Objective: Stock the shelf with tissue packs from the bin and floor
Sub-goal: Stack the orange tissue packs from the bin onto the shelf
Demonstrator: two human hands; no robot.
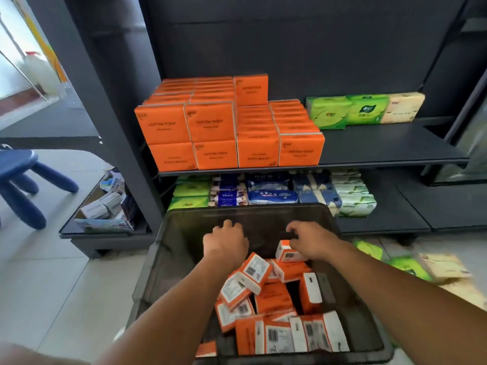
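Note:
A dark grey bin (158,259) stands in front of the shelf and holds several loose orange tissue packs (271,299). My right hand (313,241) reaches into the bin, its thumb and fingers curled on an upright orange pack (286,252). My left hand (226,242) hovers over the bin's bare far half with loosely curled fingers, holding nothing. Stacked orange "cotton tissue" packs (210,127) fill the left part of the upper shelf (390,151). Green packs (408,268) and a beige pack (442,267) lie on the floor to the right of the bin.
Green and beige packs (365,109) stand at the back right of the upper shelf. The lower shelf holds mixed tissue packs (263,192). A blue stool (21,180) and a box of small goods (105,206) are on the left.

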